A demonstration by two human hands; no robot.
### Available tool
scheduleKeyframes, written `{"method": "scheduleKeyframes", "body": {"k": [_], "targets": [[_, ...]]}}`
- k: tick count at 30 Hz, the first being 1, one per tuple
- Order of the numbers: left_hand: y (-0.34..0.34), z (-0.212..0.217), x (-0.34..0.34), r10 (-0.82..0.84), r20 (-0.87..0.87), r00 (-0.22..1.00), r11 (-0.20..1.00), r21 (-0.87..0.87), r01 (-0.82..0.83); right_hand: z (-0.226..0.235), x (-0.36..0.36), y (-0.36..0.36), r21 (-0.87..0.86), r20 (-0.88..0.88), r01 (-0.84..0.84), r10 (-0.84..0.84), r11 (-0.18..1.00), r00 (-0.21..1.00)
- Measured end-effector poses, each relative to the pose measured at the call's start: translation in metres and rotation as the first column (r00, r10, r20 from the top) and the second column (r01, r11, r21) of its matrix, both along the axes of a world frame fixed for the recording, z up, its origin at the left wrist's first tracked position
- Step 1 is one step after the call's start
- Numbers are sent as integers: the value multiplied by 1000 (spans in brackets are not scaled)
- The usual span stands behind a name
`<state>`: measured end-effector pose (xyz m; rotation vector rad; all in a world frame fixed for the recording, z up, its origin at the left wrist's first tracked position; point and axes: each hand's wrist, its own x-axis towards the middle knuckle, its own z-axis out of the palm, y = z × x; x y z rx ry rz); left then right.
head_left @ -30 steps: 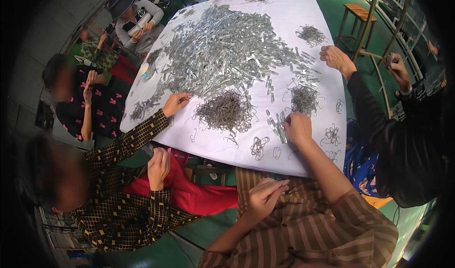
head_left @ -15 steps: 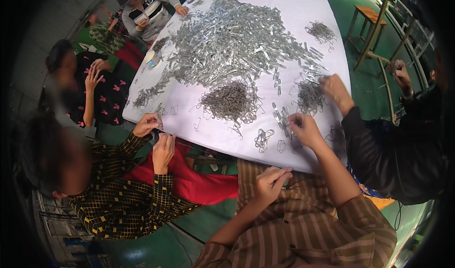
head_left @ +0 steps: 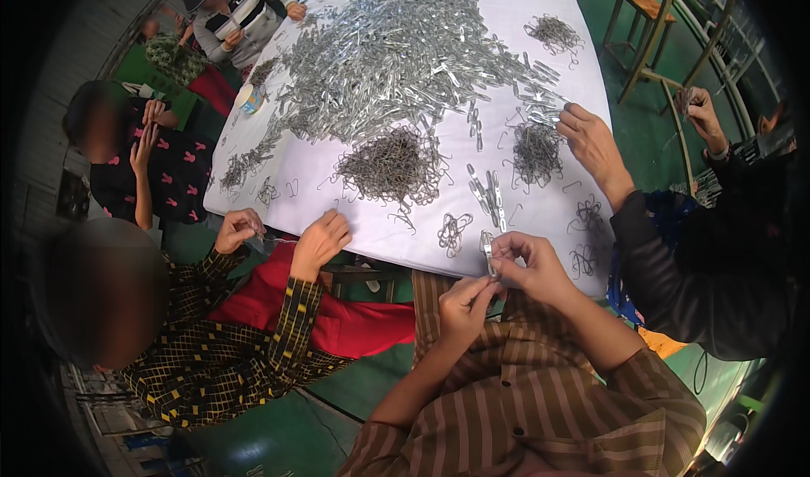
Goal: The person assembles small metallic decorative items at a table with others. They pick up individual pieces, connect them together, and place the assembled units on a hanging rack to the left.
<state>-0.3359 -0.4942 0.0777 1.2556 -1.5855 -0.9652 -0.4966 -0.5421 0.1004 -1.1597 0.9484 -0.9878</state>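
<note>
My right hand (head_left: 533, 266) is closed in a pinch on a slim, shiny metal clip (head_left: 487, 253), held upright just off the table's near edge. My left hand (head_left: 466, 310) meets it at the clip's lower end, thumb and fingers pressed together; what it grips there is too small to make out. Just beyond my hands, several loose metal clips (head_left: 487, 194) lie on the white-covered table (head_left: 371, 242). To their left is a small cluster of bent wire loops (head_left: 454, 234). A larger heap of wire hooks (head_left: 392, 166) lies farther left.
A big mound of shiny metal clips (head_left: 384, 63) covers the table's far part. Another wire pile (head_left: 537, 154) lies at the right, near a co-worker's hand (head_left: 595, 148). On my left, a co-worker's hand (head_left: 321, 242) is at the table edge. A paper cup (head_left: 249, 99) stands far left.
My right hand has come back from the loose clips toward me, now with a clip in it. My left hand has risen to meet it. The right co-worker's hand has moved slightly.
</note>
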Motion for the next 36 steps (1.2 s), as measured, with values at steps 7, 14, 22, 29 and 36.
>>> {"method": "scheduleKeyframes", "body": {"k": [7,14,22,29,36], "targets": [[4,-5,18,-138,68,988,989,-36,141,0,8,19,-295,-141,3,-47,955,989],[-46,4,77,-56,344,937,993,-75,87,-14,9,35,-427,-276,-20,-109,904,955],[-120,-23,125,194,796,573,887,-392,245,-18,14,45,-379,-233,15,-111,925,966],[-137,-11,126,92,944,317,837,-246,489,-29,15,45,-432,-189,60,-156,900,970],[-126,16,71,-113,712,693,956,-112,272,-41,10,47,-446,-202,5,-106,895,974]]}}
